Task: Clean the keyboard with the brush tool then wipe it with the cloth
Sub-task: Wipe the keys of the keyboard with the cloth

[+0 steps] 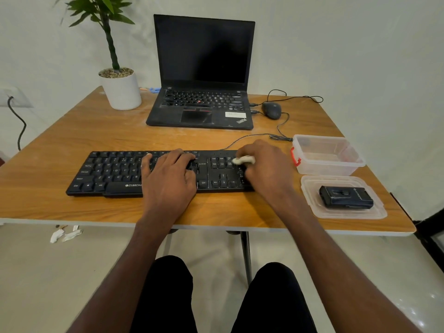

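Observation:
A black keyboard (pixel 113 171) lies across the front of the wooden table (pixel 72 138). My left hand (pixel 168 174) rests flat on its middle keys with straight fingers. My right hand (pixel 264 162) is over the keyboard's right end, near the number pad, and grips a small whitish object (pixel 243 160) that pokes out to the left of the fingers; I cannot tell whether it is the brush tool or the cloth. Most of that object is hidden inside the hand.
An open black laptop (pixel 201 92) stands behind the keyboard, with a wired mouse (pixel 271 110) to its right. A potted plant (pixel 121 90) is at the back left. A clear plastic box (pixel 329 159) and its lid (pixel 312 200) holding a black case (pixel 346 197) sit at the right.

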The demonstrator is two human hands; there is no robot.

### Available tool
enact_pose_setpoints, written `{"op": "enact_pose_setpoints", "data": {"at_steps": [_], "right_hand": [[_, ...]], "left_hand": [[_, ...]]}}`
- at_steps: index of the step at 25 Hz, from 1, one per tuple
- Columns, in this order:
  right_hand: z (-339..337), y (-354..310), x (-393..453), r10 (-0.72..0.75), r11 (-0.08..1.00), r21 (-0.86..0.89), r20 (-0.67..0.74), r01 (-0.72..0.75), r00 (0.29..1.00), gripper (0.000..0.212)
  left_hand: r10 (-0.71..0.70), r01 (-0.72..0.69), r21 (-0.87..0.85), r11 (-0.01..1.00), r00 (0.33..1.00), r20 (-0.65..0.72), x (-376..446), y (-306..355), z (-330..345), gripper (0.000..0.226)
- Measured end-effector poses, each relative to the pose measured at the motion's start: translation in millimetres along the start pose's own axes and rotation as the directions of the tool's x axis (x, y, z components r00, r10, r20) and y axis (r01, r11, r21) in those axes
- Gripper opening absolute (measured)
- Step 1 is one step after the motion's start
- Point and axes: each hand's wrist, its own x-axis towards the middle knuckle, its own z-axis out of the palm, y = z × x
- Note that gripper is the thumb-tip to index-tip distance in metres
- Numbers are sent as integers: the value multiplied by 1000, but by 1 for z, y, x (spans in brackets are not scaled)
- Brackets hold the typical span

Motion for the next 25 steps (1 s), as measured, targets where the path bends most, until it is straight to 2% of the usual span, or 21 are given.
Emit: {"op": "enact_pose_setpoints", "data": {"at_steps": [2,7,9,12,13,17,19,21,23,25], "right_hand": [[8,-7,-4,-22,1000,-8,24,22,999,33],[-7,6,-3,196,976,-77,-116,-206,974,27],[-8,0,-2,146,985,-80,-116,-156,982,26],[-5,3,-8,-9,999,-51,41,12,999,32],[-7,9,-10,2,999,-36,46,-1,999,32],[-12,24,-15,177,983,-17,-125,-180,976,27],[-7,20,-16,128,992,14,-78,-127,989,36],[-6,19,-19,66,998,20,-21,-66,998,37],[-11,25,-18,114,993,1,-49,-115,992,28],[-17,32,-15,213,972,-70,-119,-223,970,17]], "left_hand": [[-9,9,1,1000,1000,-5,0,0,0,41],[-20,20,-3,1000,1000,-4,-2,3,-3,39],[-23,23,-4,1000,1000,-1,-1,3,-4,40],[-19,19,-4,1000,1000,-7,-2,3,-3,40],[-16,16,-2,1000,1000,-7,-2,2,-3,39],[-21,21,2,1000,1000,4,-1,3,-3,41],[-22,22,5,1000,1000,6,-1,3,-3,42],[-20,20,4,1000,1000,-1,-1,2,-3,41],[-18,18,4,1000,1000,-8,-1,2,-3,40],[-17,17,2,1000,1000,-10,-1,2,-3,40]]}}
